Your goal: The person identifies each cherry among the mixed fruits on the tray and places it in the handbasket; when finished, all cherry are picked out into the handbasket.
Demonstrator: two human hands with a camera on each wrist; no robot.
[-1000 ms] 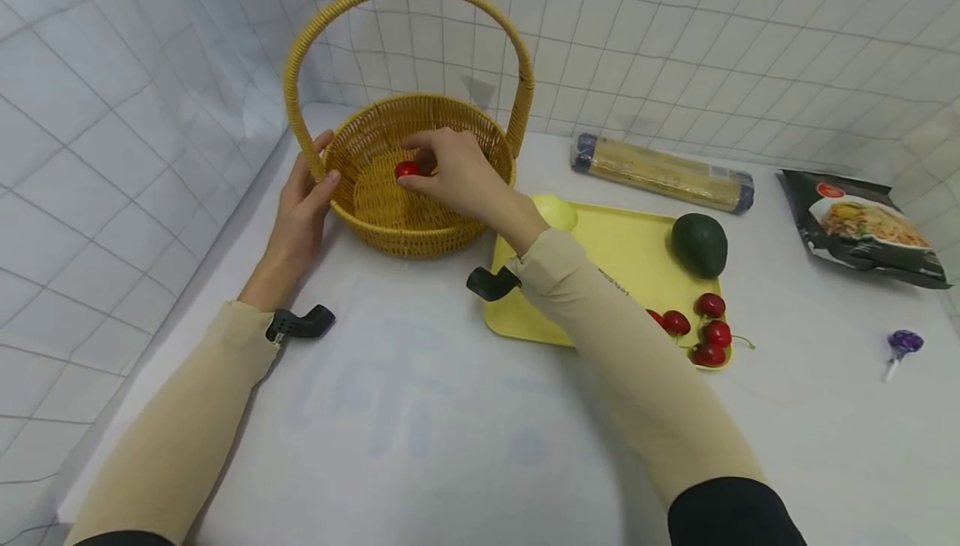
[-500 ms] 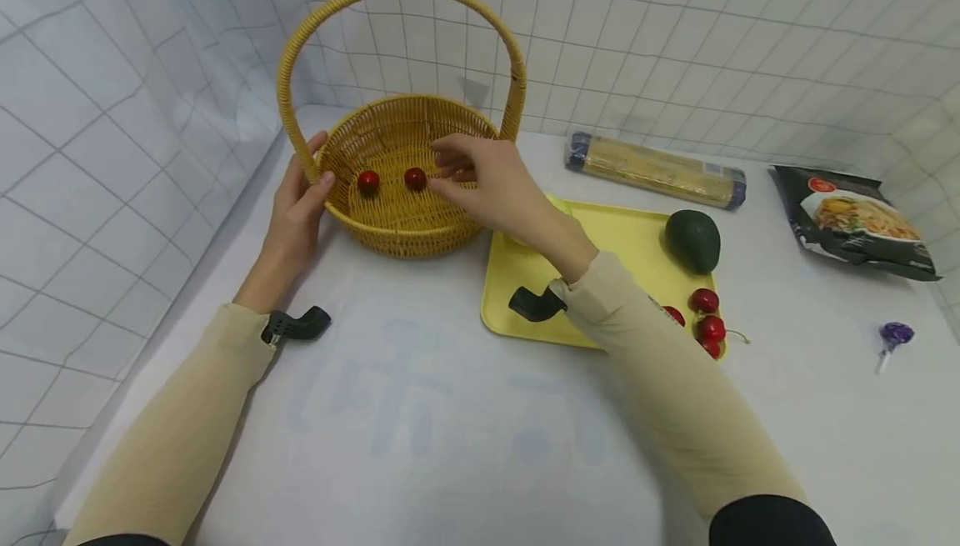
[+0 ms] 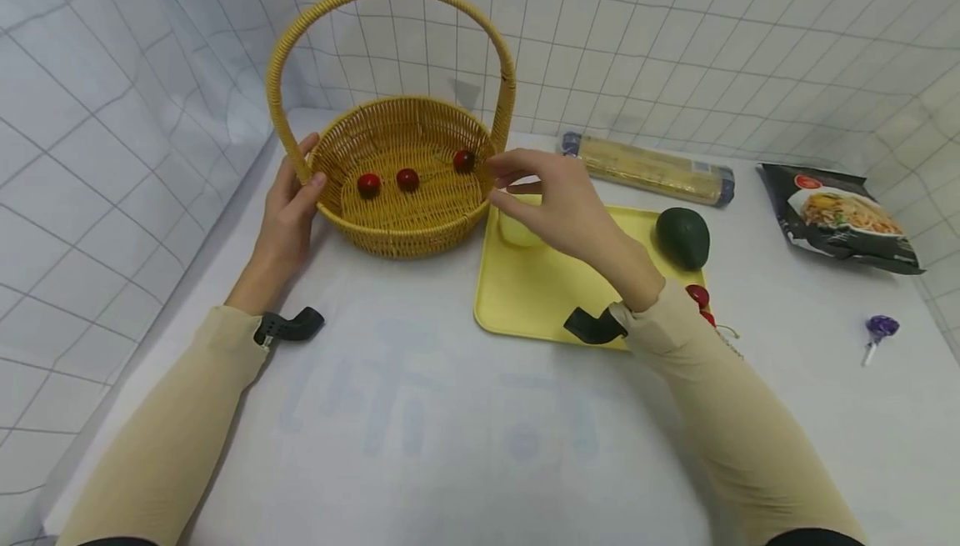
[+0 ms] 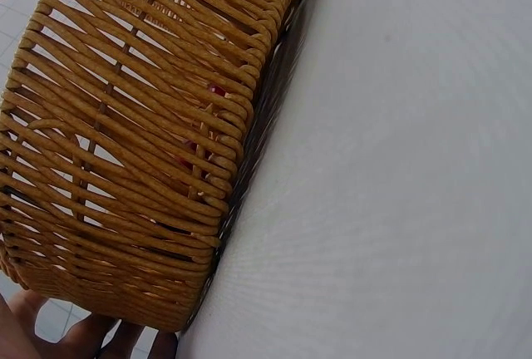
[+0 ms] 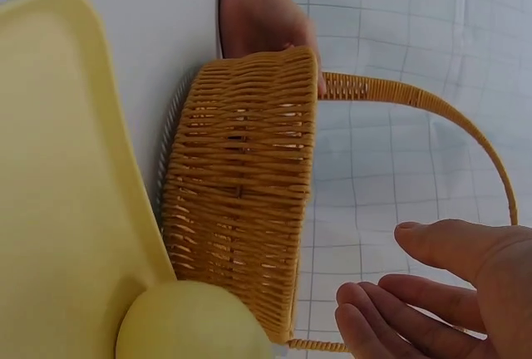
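Note:
In the head view, my left hand [image 3: 282,217] grips the left rim of the yellow wicker basket [image 3: 405,243], thumb over the rim beside the handle's foot. Three red cherries lie apart inside; one cherry [image 3: 368,185] is nearest that hand. My right hand [image 3: 558,196] hovers just off the basket's right side, fingers loosely bent and holding nothing. The right wrist view shows a gap between its thumb and fingers. Below it on the yellow tray [image 3: 525,313] sits a pale yellow rounded object [image 5: 193,326], partly covered by the hand in the head view.
A dark green avocado [image 3: 682,238] is on the tray's right part. Cherries [image 3: 697,294] at the tray's corner are partly hidden by my right sleeve. Behind lies a gold wrapped packet [image 3: 648,169]. Farther right are a black food bag [image 3: 840,217] and a purple lollipop [image 3: 882,327].
My right hand has let go of a cherry in the basket and moved right, out over the tray. The third cherry has come into view. My left hand keeps its hold.

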